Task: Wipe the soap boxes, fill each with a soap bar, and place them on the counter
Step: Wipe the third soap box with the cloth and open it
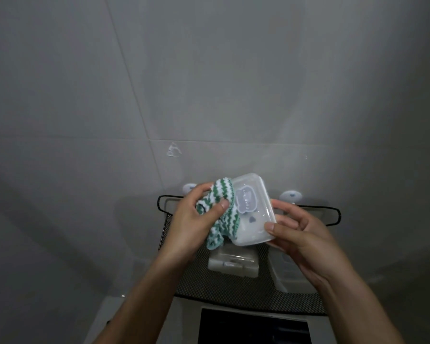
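Fingers of my right hand (pixel 305 234) clamp the translucent white plastic soap box (pixel 252 209) at its 4 o'clock corner; its long axis runs 11 to 5. My left hand (pixel 196 217) pinches the green-and-white striped cloth (pixel 217 212) against its 9 o'clock edge, so I'd wipe toward 3. Below: another clear box (pixel 232 263) on the black mesh rack (pixel 233 289).

Access to the black mesh shelf (pixel 233 289) is obstructed from above by both hands and the held soap box (pixel 252 209); a second box (pixel 232 264) occupies its centre; the tiled wall (pixel 209 83) closes the rear.
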Motion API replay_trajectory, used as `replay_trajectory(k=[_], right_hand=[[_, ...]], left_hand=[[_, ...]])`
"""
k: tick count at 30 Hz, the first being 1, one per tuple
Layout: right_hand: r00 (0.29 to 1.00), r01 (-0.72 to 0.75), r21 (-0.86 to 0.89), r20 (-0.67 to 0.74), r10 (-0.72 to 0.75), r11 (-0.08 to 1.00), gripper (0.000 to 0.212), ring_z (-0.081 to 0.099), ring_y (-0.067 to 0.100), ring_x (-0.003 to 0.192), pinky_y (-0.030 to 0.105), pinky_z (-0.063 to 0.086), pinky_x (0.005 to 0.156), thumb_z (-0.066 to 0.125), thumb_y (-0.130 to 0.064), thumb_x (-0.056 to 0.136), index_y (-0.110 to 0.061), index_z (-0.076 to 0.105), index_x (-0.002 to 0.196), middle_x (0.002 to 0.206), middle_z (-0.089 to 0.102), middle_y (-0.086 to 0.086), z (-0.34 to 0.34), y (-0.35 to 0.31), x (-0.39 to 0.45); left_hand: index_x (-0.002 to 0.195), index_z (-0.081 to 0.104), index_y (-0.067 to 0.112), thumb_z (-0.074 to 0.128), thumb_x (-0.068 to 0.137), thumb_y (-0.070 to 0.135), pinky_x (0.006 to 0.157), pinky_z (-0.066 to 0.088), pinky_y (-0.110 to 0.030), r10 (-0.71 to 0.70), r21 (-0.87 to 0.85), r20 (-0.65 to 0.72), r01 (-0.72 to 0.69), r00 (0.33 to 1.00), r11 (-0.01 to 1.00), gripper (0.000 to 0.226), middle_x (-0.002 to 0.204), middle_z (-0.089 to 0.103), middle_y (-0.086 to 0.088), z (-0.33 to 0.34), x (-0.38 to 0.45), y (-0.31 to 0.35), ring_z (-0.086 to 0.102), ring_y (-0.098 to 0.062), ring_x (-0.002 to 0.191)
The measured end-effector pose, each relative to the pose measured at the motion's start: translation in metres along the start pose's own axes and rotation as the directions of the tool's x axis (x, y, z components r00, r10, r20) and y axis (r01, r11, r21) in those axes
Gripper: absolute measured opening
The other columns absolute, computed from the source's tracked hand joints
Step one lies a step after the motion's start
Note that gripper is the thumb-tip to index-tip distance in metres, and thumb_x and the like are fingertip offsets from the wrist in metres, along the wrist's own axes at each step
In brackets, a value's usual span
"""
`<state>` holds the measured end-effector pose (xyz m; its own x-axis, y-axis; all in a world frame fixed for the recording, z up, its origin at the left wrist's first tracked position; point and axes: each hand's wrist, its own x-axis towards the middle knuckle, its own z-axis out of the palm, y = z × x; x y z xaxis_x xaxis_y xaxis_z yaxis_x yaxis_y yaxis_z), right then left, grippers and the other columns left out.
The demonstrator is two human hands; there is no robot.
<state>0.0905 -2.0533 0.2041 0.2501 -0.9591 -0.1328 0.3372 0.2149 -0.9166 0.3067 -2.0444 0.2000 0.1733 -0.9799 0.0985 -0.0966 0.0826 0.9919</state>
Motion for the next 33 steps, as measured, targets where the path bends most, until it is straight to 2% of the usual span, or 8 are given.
replay_trajectory(k=[4,7,10,13,20,25,29,33], right_hand=[[0.999,0.038,0.015,-0.008,-0.038,0.999,0.061,0.076,0.024,0.078,0.025,0.059,0.062,0.074,0.001,0.06,-0.008,0.064,0.12,0.092,0.077,0.016,0.007,0.0,0.003],[0.999,0.042,0.019,-0.007,-0.042,0.999,0.062,0.076,0.023,0.079,0.025,0.059,0.062,0.074,0.0,0.061,-0.008,0.063,0.121,0.093,0.077,0.016,0.01,0.0,0.005],[1.0,0.024,0.036,-0.008,-0.024,0.999,0.064,0.075,0.022,0.081,0.028,0.06,0.065,0.074,-0.002,0.061,-0.007,0.062,0.124,0.093,0.077,0.014,0.011,0.0,0.007],[0.999,0.037,0.058,-0.016,-0.037,0.998,0.064,0.075,0.021,0.083,0.027,0.06,0.066,0.075,-0.003,0.061,-0.008,0.063,0.124,0.093,0.077,0.012,0.011,-0.003,0.008],[0.995,0.065,0.103,-0.086,-0.056,0.993,0.065,0.074,0.016,0.077,0.024,0.061,0.067,0.073,-0.004,0.061,-0.009,0.06,0.124,0.085,0.077,0.008,0.022,0.001,0.011],[0.986,0.118,0.093,-0.128,-0.105,0.989,0.063,0.074,0.017,0.083,0.021,0.057,0.067,0.074,-0.003,0.065,-0.009,0.058,0.126,0.094,0.077,0.012,0.026,0.005,0.009],[0.991,0.089,0.026,-0.106,-0.086,0.996,0.049,0.074,0.022,0.088,0.024,0.058,0.071,0.071,0.007,0.078,-0.006,0.057,0.122,0.099,0.076,0.016,0.027,0.014,0.006],[0.995,0.046,0.107,-0.095,-0.036,0.993,0.046,0.073,0.026,0.099,0.03,0.06,0.084,0.075,-0.016,0.074,0.0,0.063,0.115,0.105,0.075,0.017,0.015,0.003,0.004]], left_hand=[[0.112,0.063,0.036,0.077,0.083,0.035,0.074,0.062,-0.039,-0.041,-0.114,-0.016,0.039,0.999,0.993,0.033,0.106,0.074,0.005,0.005,-0.01,-0.01,0.074,-0.017,0.092],[0.107,0.064,0.035,0.077,0.082,0.034,0.071,0.062,-0.037,-0.045,-0.168,-0.052,0.035,0.998,0.985,0.028,0.104,0.074,0.005,0.006,-0.01,-0.014,0.075,-0.02,0.09],[0.098,0.067,0.026,0.072,0.088,0.015,0.064,0.059,-0.03,-0.033,-0.229,-0.191,-0.011,0.981,0.973,0.016,0.096,0.076,-0.001,0.0,-0.003,-0.011,0.075,-0.021,0.084],[0.096,0.066,0.02,0.07,0.09,0.01,0.067,0.059,-0.036,0.008,-0.197,-0.296,-0.069,0.955,0.978,0.012,0.094,0.076,-0.007,-0.017,0.005,-0.007,0.074,-0.026,0.083],[0.115,0.064,0.037,0.071,0.089,0.028,0.073,0.061,-0.037,-0.007,-0.15,0.001,0.007,1.0,0.989,0.028,0.11,0.073,-0.001,0.004,-0.017,-0.005,0.074,-0.021,0.093],[0.121,0.058,0.029,0.073,0.085,0.021,0.084,0.059,-0.046,0.081,-0.197,-0.031,-0.086,0.996,0.977,0.04,0.11,0.072,-0.004,0.025,-0.027,-0.012,0.07,-0.026,0.101],[0.118,0.063,0.026,0.074,0.079,0.011,0.081,0.058,-0.049,-0.058,-0.398,-0.029,0.042,0.998,0.917,0.043,0.113,0.072,-0.012,0.018,-0.02,-0.015,0.071,-0.034,0.102],[0.112,0.068,0.026,0.079,0.069,0.013,0.079,0.058,-0.044,-0.089,-0.358,0.083,0.113,0.993,0.927,0.046,0.111,0.072,-0.013,-0.011,-0.005,-0.01,0.071,-0.033,0.099]])
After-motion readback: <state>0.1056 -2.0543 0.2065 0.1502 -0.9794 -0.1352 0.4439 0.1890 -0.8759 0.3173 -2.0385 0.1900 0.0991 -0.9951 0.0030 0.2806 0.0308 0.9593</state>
